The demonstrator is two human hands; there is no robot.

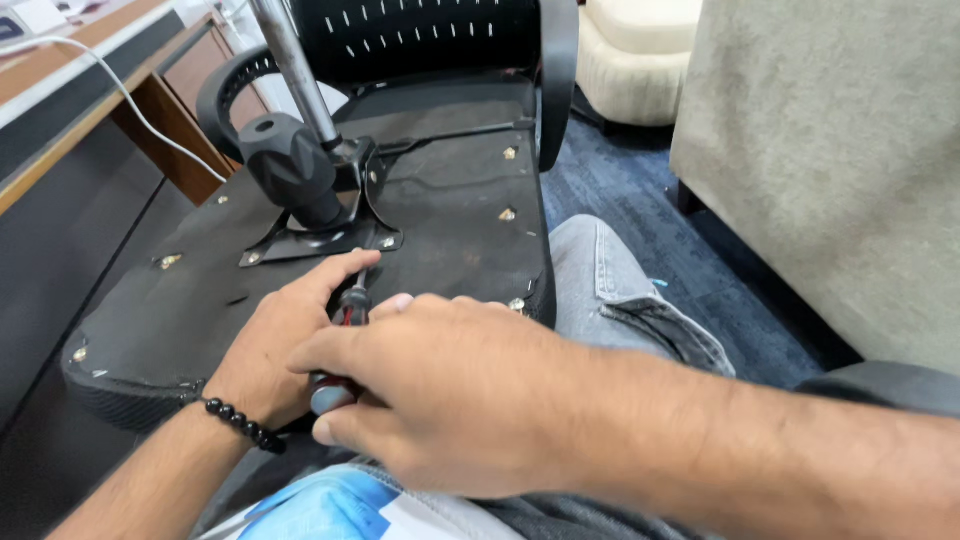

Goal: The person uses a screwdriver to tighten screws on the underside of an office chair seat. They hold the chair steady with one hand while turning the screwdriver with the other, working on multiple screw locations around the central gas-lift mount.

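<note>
Nearest, the right hand [440, 400] clenches a screwdriver [340, 345] handle, and the left hand [285, 345] pinches its shaft, tip on the upturned chair seat [190, 300] close to the near edge. Beyond stands the metal bracket [315, 235]; open carpet [640, 210] lies right.

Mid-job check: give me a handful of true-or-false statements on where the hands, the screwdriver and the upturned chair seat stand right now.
1. Both hands grip the red-and-black-handled screwdriver. True: the left hand and right hand close around it.
2. The black office chair seat lies underside up. True.
3. The left wrist is bare. False: it wears a black beaded bracelet.
4. The black ribbed knob lies loose on the blue carpet. False: it sits on the black metal bracket by the silver column.
5. The screwdriver tip is on a seat-edge screw. False: it points at the bracket.
</note>
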